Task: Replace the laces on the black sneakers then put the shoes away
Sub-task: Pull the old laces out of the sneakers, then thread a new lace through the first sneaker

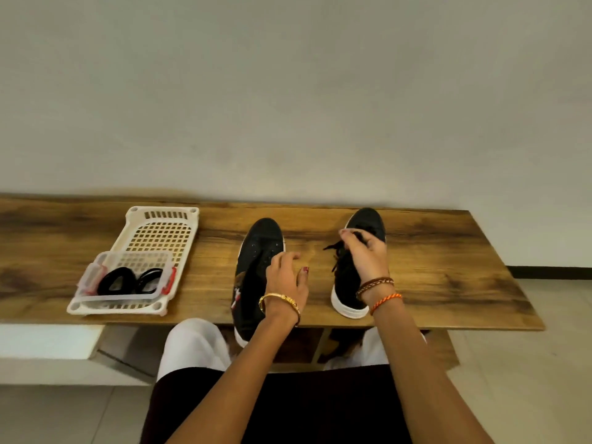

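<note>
Matt black cloth sneakers (pixel 256 270), grained wooden table (pixel 448 267), white plastic basket (pixel 179 219)

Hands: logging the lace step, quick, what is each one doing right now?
Left hand: open, holding nothing, over the left shoe.
Right hand: pinched shut on the black lace of the right shoe.

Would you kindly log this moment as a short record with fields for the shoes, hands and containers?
surface: wooden tabletop
left shoe: black white-soled sneaker, no lace visible, heel past the near edge
right shoe: black white-soled sneaker, laced
left hand: open, over the left shoe
right hand: pinching the black lace of the right shoe
basket: white perforated plastic tray
box: clear container in the tray, holding coiled black laces
</note>
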